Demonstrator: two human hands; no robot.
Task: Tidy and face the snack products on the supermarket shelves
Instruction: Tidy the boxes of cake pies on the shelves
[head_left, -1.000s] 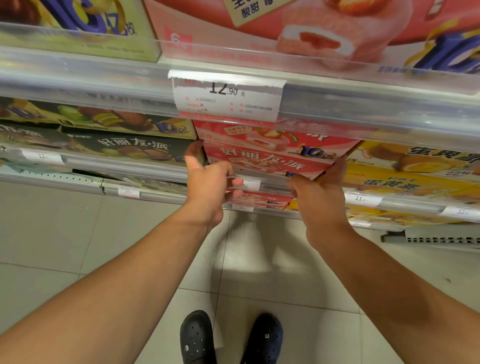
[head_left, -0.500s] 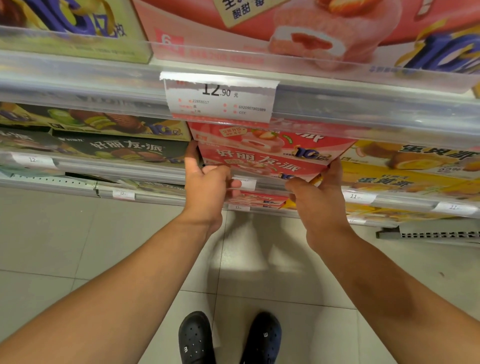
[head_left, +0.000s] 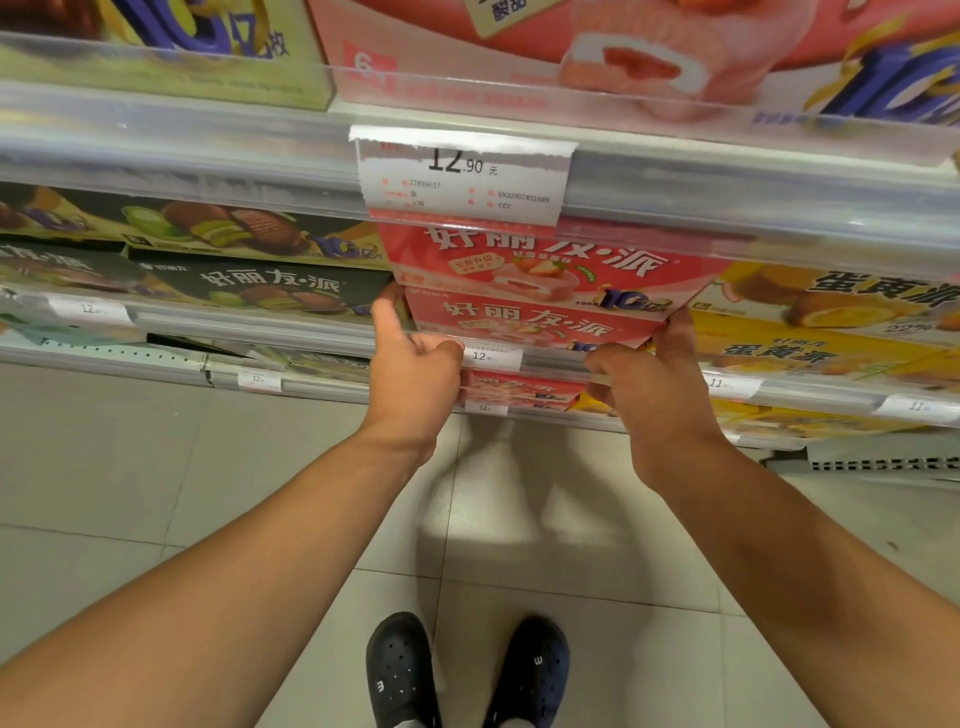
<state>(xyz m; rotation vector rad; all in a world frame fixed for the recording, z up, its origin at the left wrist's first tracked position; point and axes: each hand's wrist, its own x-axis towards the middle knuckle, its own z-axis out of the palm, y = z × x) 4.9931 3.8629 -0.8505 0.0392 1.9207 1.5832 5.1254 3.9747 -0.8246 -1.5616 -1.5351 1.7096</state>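
Two pink strawberry pie boxes are stacked on the middle shelf: the upper pink box (head_left: 550, 270) juts forward over the lower pink box (head_left: 524, 322). My left hand (head_left: 415, 364) grips the stack's left end, thumb up along the side and fingers curled under the front edge. My right hand (head_left: 649, 374) grips the right end of the stack, thumb up the corner. The fingertips are hidden behind the boxes and the shelf rail.
Dark green chocolate pie boxes (head_left: 270, 286) sit to the left, yellow egg-yolk pie boxes (head_left: 831, 322) to the right. A top shelf rail with a 12.90 price tag (head_left: 462, 176) hangs just above. More pink boxes (head_left: 519, 392) lie on the lower shelf. Tiled floor and my shoes below.
The upper pink box has come forward and tilted up, so its whole front now shows. Both hands have stayed at the ends of the stack.
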